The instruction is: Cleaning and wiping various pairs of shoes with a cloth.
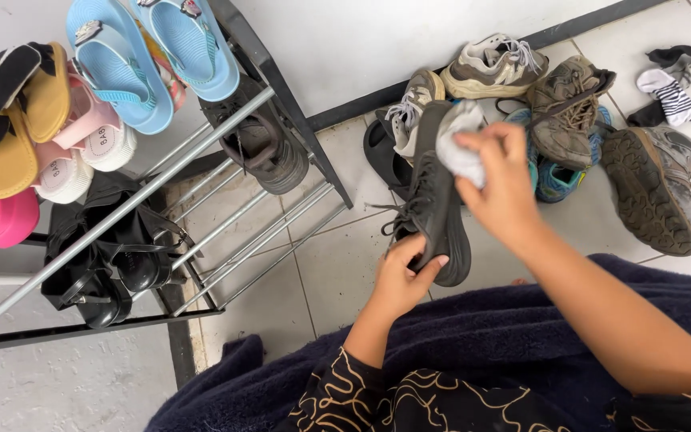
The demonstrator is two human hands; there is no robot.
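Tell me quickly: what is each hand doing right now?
Left hand: closed on the toe end of a black shoe.
Right hand: closed on a white cloth pressed against the shoe.

Head cam only, steep look-down.
My one view sits close above the hands, facing fwd over the lap to the tiled floor (337,264), shoe rack (121,208) at frame left.

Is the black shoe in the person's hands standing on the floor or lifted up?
Lifted up. The left hand grips the black shoe at its lower end, tilted with loose laces dangling, while the right hand presses a white cloth on it.
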